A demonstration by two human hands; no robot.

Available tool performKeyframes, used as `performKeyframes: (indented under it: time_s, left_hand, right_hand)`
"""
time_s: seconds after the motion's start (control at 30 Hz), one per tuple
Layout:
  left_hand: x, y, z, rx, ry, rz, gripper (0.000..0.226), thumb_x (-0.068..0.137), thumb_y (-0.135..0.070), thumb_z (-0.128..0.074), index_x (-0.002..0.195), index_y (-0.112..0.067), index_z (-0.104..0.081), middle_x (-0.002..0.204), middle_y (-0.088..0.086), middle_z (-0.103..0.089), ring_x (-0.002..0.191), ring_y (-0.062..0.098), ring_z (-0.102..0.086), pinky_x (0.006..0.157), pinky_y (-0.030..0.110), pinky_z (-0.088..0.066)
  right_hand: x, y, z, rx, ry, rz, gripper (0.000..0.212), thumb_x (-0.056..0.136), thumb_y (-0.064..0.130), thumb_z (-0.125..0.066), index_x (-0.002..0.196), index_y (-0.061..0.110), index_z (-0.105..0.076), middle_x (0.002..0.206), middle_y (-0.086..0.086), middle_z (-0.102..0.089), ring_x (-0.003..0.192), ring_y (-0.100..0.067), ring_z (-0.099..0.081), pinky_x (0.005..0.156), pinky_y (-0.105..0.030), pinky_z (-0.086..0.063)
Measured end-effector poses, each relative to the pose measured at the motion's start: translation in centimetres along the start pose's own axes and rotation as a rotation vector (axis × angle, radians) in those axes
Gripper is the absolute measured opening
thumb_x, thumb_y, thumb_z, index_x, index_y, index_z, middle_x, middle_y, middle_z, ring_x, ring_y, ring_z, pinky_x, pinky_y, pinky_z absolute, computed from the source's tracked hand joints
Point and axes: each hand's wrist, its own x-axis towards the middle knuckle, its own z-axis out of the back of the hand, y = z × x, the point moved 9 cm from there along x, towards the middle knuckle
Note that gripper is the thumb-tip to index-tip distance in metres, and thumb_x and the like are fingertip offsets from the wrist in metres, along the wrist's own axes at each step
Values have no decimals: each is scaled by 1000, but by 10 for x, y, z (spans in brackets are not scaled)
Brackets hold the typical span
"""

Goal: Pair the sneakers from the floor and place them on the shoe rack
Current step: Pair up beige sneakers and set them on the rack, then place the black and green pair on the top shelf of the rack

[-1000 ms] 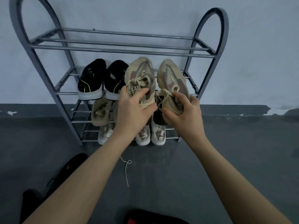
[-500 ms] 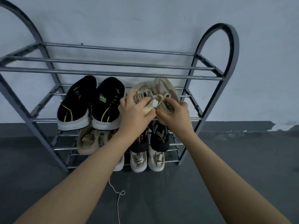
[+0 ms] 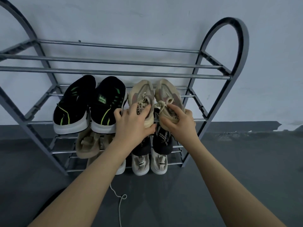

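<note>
A grey metal shoe rack [image 3: 219, 77] stands against the wall. On its second shelf, right of a black pair with green stripes [image 3: 91, 104], lie two beige sneakers side by side, toes to the wall. My left hand [image 3: 132, 123] grips the heel of the left beige sneaker [image 3: 141, 94]. My right hand [image 3: 178, 122] grips the heel of the right beige sneaker [image 3: 167, 94]. Both sneakers rest on the shelf bars, soles down.
Lower shelves hold a tan pair [image 3: 88, 145], a dark pair [image 3: 162, 140] and a whitish pair [image 3: 149, 163]. A loose white lace [image 3: 120, 199] lies on the grey floor in front. A dark object [image 3: 49, 202] sits at the lower left. The top shelf holds nothing.
Both hands have carried the beige pair forward under the top shelf and set it on the second shelf. The view has moved closer to the rack.
</note>
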Motion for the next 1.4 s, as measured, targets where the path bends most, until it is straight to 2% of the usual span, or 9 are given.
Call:
performKeyframes:
  time_s: [0.2, 0.53, 0.67, 0.83, 0.9, 0.97, 1.1, 1.23, 1.4]
  left_hand:
    - [2, -5, 1, -108, -83, 55, 55, 78, -54, -42, 121, -25, -58, 119, 11, -54, 94, 32, -59, 88, 48, -29]
    - [17, -6, -6, 11, -4, 22, 46, 94, -47, -25, 120, -29, -59, 109, 11, -60, 81, 38, -58, 83, 44, -33]
    - [17, -3, -7, -2, 101, 20, 61, 88, -52, -7, 131, -33, -46, 133, 11, -46, 102, 41, -51, 91, 45, -26]
    - [2, -4, 15, 1, 39, 11, 52, 88, -46, -25, 122, -19, -56, 129, 16, -51, 105, 40, -55, 92, 47, -34]
    - [-13, -3, 29, -48, 5, 28, 47, 87, -41, -33, 122, -17, -56, 129, 17, -51, 112, 39, -51, 93, 48, -36]
    - [-32, -1, 44, -70, -36, 20, 44, 86, -36, -39, 120, -15, -58, 128, 17, -53, 114, 39, -50, 92, 50, -38]
    - [-72, 2, 66, -104, -43, -24, 46, 84, -35, -37, 111, -10, -63, 119, 15, -59, 107, 37, -55, 89, 47, -40]
    - [-123, 7, 65, -162, -50, -26, 38, 85, -31, -46, 109, -10, -65, 116, 12, -62, 103, 35, -57, 88, 44, -39]
    - [-199, 3, 19, -280, 128, 19, 50, 83, -38, -35, 111, -8, -63, 116, 12, -60, 103, 36, -56, 88, 42, -38]
  right_hand:
    - [-3, 9, 4, 8, -83, 63, 42, 81, 43, -63, 123, 42, -55, 119, -9, -44, 117, -30, -43, 108, -46, -27]
    - [12, 5, -5, -186, 35, -14, 45, 82, 61, -53, 125, 48, -50, 128, -8, -39, 125, -30, -33, 106, -43, -15]
    - [8, 8, -5, -141, 88, -44, 47, 84, 56, -53, 130, 47, -45, 138, -11, -33, 131, -33, -27, 110, -45, -9]
    - [-14, 22, -3, -192, 65, 20, 55, 90, 45, -51, 140, 44, -29, 155, -13, -7, 142, -33, -8, 112, -48, -1]
    - [-33, 35, 5, -182, -34, 134, 51, 91, 37, -53, 139, 37, -36, 155, -9, -13, 141, -31, -11, 112, -46, -4]
    - [-54, 46, 10, -139, -89, 225, 41, 91, 29, -54, 132, 28, -48, 150, -5, -29, 137, -29, -23, 110, -43, -12]
    - [-89, 58, 8, -73, -90, 284, 33, 89, 26, -52, 120, 18, -58, 125, -2, -53, 119, -28, -44, 99, -34, -25]
    - [-128, 55, -4, -18, -18, 340, 33, 88, 28, -48, 114, 13, -62, 113, -5, -58, 108, -27, -52, 92, -49, -42]
    - [-185, 13, -28, -46, 79, 305, 30, 87, 28, -49, 110, 13, -64, 111, -3, -60, 103, -25, -54, 91, -42, -40]
